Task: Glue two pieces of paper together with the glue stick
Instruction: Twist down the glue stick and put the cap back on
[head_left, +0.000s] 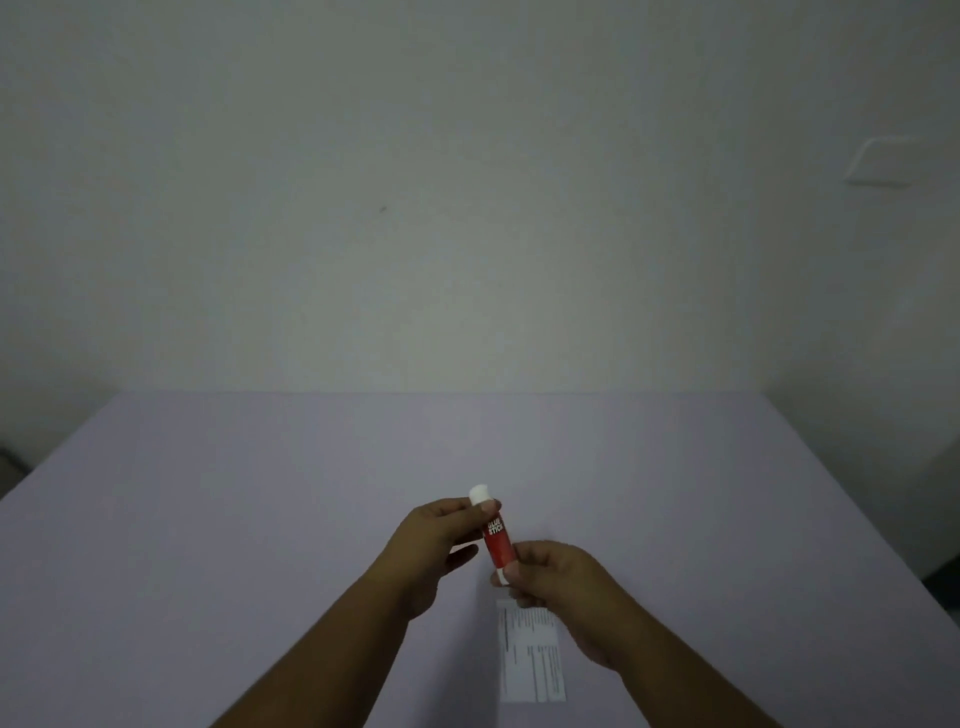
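Observation:
A red glue stick (497, 543) with a white cap (480, 492) is held upright above the table, between both hands. My left hand (431, 545) pinches its upper end just under the cap. My right hand (558, 577) grips its white lower end. A narrow printed slip of paper (531, 657) lies flat on the table under my right wrist, its top edge partly hidden by the hand. I see only this one slip clearly.
The lilac table top (260, 519) runs back to a plain pale wall (467, 208). A white fixture (883, 161) hangs on the wall at the upper right. The table's side edges slant off at left and right.

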